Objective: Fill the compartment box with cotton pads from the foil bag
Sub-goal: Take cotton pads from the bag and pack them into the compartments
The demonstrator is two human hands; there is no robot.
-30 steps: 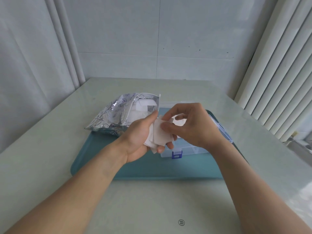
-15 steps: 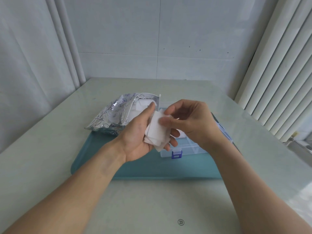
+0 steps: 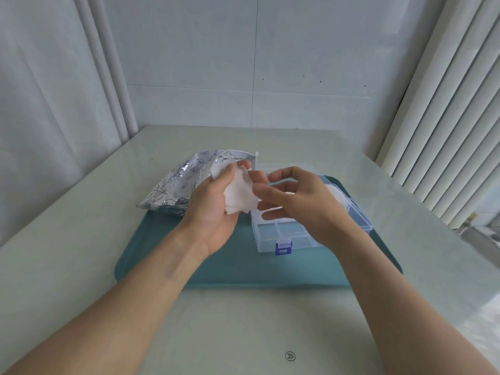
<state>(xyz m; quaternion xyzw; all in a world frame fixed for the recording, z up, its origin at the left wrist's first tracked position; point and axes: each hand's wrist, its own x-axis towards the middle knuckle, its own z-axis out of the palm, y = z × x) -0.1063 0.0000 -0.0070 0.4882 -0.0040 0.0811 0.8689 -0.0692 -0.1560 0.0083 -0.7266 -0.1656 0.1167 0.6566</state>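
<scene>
A: So where are we w/ the pads?

B: Left hand [image 3: 216, 209] has a small stack of cotton pads [image 3: 239, 194] clamped between thumb and curled fingers, held up over the left edge of the compartment box [image 3: 281, 234]. Right hand [image 3: 303, 204] is loose and holds nothing, fingers spread, fingertips just beside the stack.

A: And the box, the bag?

B: Box sits open on the teal tray [image 3: 167, 255], blue latch [image 3: 283, 247] facing the person. Near compartments look bare; something white shows in the far ones (partly hidden behind the right hand, so can't say how full). Foil bag [image 3: 181, 182] lies on the tray's far-left corner, mouth toward the box, more pads visible inside.

A: Best way to do this step?

B: My guess: right hand peels one or a few pads off the top, so pinch at a free corner w/ thumb + forefinger, not the middle. Pads are soft and cling, so ease them apart or extras will prob. come along. Left hand should keep firm hold near the stack's lower edge so the rest doesn't fan out.

A: Then?

B: Lay them flat into a near bare compartment, edges inside the dividers, so the lid can close later.
</scene>
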